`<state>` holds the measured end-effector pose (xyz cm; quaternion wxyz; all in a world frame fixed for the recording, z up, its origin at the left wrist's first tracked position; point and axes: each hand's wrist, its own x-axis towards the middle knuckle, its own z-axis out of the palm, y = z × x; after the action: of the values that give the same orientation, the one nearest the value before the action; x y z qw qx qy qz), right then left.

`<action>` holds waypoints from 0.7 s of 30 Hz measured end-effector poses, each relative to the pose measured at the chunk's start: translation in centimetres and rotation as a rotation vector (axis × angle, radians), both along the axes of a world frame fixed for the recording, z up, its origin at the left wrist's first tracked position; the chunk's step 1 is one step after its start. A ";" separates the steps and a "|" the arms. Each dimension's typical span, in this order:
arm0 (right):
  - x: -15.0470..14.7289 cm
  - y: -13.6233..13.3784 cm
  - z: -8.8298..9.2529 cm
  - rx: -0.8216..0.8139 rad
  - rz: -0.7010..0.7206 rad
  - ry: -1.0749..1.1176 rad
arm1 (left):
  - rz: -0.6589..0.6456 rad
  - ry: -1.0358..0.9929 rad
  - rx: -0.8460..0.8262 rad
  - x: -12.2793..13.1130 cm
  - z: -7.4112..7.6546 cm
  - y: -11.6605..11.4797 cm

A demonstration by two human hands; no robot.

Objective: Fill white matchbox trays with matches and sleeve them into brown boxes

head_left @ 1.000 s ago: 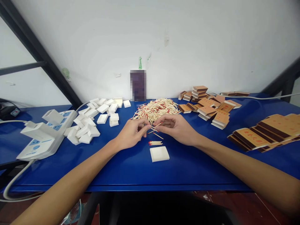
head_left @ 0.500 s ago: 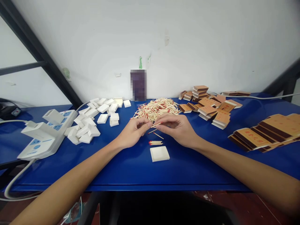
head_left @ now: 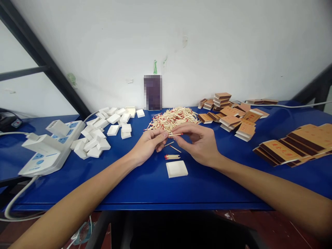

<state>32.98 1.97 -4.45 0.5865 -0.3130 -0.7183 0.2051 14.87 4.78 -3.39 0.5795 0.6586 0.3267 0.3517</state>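
My left hand pinches matches between thumb and forefinger, just in front of the big match heap. From the other side, my right hand has its thumb and fingertips closed around a match whose red head points right. Exactly how many matches sit between the fingers is hidden. Below the hands, two loose matches lie on the blue table. Nearer to me rests a small neat bundle of matches, red heads to the left. In front of it is a white matchbox tray.
Many white trays are piled at the left, beside a white power strip with plugged-in adapters and cables. Brown matchbox sleeves are heaped at the back right. Flattened sleeves overlap at the right. A pixelated dark panel stands against the wall.
A match by my right fingertips has turned from slanted to nearly level, its red head now showing on the right. My right hand has shifted slightly. The bundle and tray look unmoved.
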 end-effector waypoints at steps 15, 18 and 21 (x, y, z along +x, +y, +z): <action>3.1 0.5 2.3 -0.124 -0.041 -0.805 | 0.038 0.654 0.617 -1.4 0.1 0.3; 2.8 0.9 2.0 -0.154 -0.026 -0.940 | 0.078 0.681 0.644 -1.3 -0.2 0.4; 2.3 1.3 1.7 -0.218 -0.030 -0.991 | 0.100 0.681 0.660 -1.1 -0.2 0.3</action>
<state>35.24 3.29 -2.73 0.1422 -0.4424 -0.8801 0.0972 13.75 5.12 -3.63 0.1816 0.8689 0.4000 0.2282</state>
